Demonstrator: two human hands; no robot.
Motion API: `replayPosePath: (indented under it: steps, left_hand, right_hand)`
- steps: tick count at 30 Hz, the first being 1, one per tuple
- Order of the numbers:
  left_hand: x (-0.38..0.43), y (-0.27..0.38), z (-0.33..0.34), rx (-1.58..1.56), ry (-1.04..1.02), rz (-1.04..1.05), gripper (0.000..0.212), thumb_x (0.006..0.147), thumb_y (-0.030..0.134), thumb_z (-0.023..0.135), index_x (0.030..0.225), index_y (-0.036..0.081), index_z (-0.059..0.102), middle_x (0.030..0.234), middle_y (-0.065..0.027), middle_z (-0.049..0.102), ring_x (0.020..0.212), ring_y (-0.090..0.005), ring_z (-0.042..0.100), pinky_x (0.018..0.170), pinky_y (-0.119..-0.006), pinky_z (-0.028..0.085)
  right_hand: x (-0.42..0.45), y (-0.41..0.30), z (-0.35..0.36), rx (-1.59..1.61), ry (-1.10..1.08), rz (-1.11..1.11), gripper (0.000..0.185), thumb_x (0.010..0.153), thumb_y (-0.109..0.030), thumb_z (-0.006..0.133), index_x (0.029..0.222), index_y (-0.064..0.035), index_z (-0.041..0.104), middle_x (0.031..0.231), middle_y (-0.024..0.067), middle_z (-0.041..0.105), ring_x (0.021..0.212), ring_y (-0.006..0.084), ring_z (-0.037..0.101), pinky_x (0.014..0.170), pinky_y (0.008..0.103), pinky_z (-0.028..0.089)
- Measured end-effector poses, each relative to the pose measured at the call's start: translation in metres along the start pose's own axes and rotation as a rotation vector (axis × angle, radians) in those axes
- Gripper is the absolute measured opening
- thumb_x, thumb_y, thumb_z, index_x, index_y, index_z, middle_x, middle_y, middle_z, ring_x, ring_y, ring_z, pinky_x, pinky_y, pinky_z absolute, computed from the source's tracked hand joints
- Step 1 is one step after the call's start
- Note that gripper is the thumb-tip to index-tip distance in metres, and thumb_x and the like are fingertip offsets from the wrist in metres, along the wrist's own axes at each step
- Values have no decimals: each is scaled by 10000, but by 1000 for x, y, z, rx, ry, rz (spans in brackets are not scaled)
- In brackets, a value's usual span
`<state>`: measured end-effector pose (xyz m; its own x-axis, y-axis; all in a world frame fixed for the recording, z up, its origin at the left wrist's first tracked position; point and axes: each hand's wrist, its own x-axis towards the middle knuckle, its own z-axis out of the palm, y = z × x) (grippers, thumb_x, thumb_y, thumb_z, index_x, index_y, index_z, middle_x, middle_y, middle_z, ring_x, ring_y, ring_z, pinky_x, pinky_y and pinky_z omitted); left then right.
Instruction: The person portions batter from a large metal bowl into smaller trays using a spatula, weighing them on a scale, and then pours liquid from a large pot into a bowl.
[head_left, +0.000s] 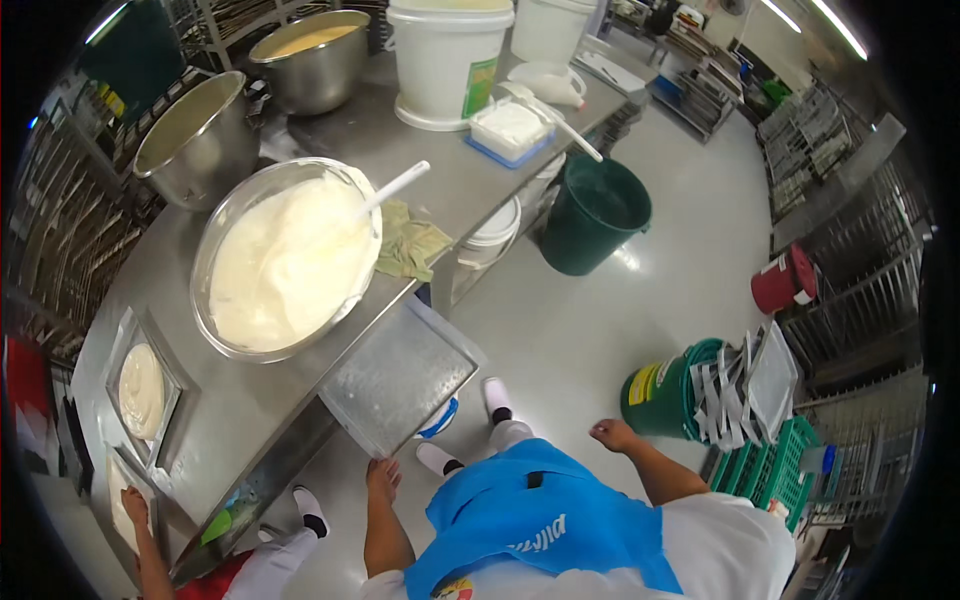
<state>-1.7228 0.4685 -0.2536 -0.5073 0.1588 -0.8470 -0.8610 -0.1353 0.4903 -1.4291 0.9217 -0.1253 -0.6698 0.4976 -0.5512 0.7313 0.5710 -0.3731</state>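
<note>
My left hand (384, 478) is at the near corner of a metal baking tray (401, 367), with its fingers on the rim. The tray juts out from below the edge of the steel worktable (225, 409); its far side is hidden by the table. My right hand (613, 435) hangs over the floor at my side, fingers curled and nothing visible in it. On the table stands a large steel mixing bowl (201, 300) of pale cream batter (285, 262), with a white spatula (397, 186) leaning in it. A crumpled green cloth (409, 244) lies beside the bowl.
A co-worker's hand (135, 506) is over a batter-covered tray (120, 480); another tray (178, 394) holds a batter mound. Two more steel bowls (202, 142) and white buckets (450, 52) stand behind. Green bins (596, 217), stacked trays (772, 382) and racks line the floor.
</note>
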Motion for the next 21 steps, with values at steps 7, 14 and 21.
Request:
replayPosePath:
  steps: [7, 14, 21]
  left_hand:
    - [-89, 22, 5, 56, 260, 125, 385, 776, 220, 578, 1149, 172, 497, 1120, -3, 533, 942, -168, 536, 817, -383, 376]
    - [-133, 54, 56, -44, 223, 470, 391, 853, 288, 512, 1184, 84, 465, 1179, -57, 514, 1053, -228, 510, 878, -386, 380]
    - [-130, 209, 101, -497, -65, 918, 510, 879, 399, 376, 1249, 51, 419, 1276, -68, 434, 1165, -224, 409, 980, -393, 299]
  right_hand:
    - [146, -268, -133, 160, 479, -1130, 204, 754, -187, 645, 917, -69, 612, 854, 137, 600, 768, 317, 563, 668, 401, 452]
    - [224, -497, -283, -811, 897, -1339, 605, 723, -267, 659, 1277, -195, 425, 1196, 147, 474, 1108, 317, 459, 921, 464, 342]
    - [198, -522, -264, -963, 269, -1173, 358, 787, -87, 497, 1134, -170, 522, 1049, 108, 573, 939, 286, 585, 761, 436, 467]
